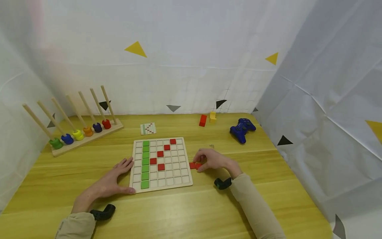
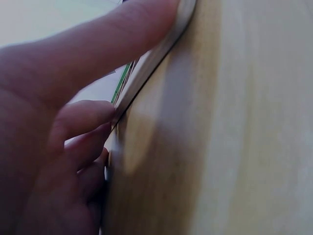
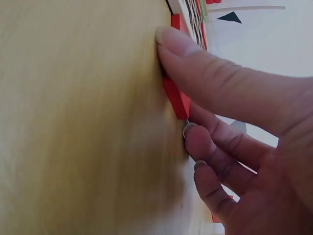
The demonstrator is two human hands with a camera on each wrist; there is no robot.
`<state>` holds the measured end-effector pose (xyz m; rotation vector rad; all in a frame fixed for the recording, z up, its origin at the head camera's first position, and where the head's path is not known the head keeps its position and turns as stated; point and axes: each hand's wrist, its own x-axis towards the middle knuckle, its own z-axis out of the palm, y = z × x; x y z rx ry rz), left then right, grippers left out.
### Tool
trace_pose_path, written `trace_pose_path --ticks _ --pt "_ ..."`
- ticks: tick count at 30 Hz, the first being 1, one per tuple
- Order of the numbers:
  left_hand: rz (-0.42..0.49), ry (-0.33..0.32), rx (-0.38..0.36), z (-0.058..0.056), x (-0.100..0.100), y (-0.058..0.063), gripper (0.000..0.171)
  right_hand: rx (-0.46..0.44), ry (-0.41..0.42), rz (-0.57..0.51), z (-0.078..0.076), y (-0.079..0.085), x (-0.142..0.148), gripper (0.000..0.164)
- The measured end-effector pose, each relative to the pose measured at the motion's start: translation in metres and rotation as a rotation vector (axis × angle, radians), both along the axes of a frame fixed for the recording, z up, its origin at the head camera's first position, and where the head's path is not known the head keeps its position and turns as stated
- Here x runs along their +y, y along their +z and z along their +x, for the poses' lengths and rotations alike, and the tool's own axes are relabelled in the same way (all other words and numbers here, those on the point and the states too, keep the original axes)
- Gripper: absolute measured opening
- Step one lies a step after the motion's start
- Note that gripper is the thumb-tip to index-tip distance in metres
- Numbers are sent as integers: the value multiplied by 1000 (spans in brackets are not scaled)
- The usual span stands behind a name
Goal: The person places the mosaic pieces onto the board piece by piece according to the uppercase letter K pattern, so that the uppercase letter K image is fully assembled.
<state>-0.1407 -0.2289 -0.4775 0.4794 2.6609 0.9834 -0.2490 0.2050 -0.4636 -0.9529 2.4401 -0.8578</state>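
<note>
A square wooden grid board (image 1: 162,189) lies on the table, with a column of green tiles (image 1: 145,161) and several red tiles (image 1: 161,167) in its cells. My left hand (image 1: 108,182) rests at the board's left edge, thumb at the near corner and fingers spread along the side. Two loose red tiles (image 1: 192,165) lie just right of the board. Over them is my right hand (image 1: 213,160), pinching the outer red tile (image 3: 177,98) between thumb and fingers. In the right wrist view the thumb covers part of the tiles.
A small pattern card (image 1: 148,128) lies behind the board. Back left stands a peg rack (image 1: 89,136) with coloured rings. Toward the back right are a red block (image 1: 203,120), a yellow block (image 1: 213,117) and a blue game controller (image 1: 242,130).
</note>
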Motion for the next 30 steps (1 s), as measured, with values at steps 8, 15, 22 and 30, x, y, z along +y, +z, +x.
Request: trace_pose_path --ticks 8,15,22,30 --pt "-2 1 5 1 0 -2 111 44 -26 33 -1 3 8 36" --pt "5 4 -6 0 -1 0 110 57 -34 44 -5 3 15 27" --pt "-9 11 -4 0 -1 2 111 69 -21 15 -10 1 14 22" --pt "-18 1 -10 -1 0 -1 112 92 -8 -17 -4 7 13 17"
